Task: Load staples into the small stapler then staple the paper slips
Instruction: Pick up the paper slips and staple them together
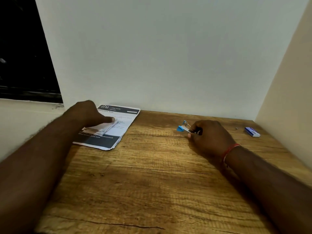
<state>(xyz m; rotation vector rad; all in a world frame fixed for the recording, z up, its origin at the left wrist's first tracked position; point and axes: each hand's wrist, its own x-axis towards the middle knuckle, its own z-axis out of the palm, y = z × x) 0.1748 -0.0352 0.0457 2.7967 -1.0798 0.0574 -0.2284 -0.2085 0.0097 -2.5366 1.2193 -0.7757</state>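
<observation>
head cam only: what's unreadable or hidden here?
- Stapler: rear half hidden in the right hand; whether staples are loaded is too small to tell.
- Paper slips: body text blurred; left part covered by the left hand.
- Staple box: label too small.

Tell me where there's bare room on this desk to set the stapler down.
Widest bare patch: the wooden desk between both forearms, nearer you than the paper slips. Another between the slips and the stapler. Tighter between the right hand and the staple box.

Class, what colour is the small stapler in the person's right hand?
Blue, seen in the head view: the stapler in the right hand.
</observation>
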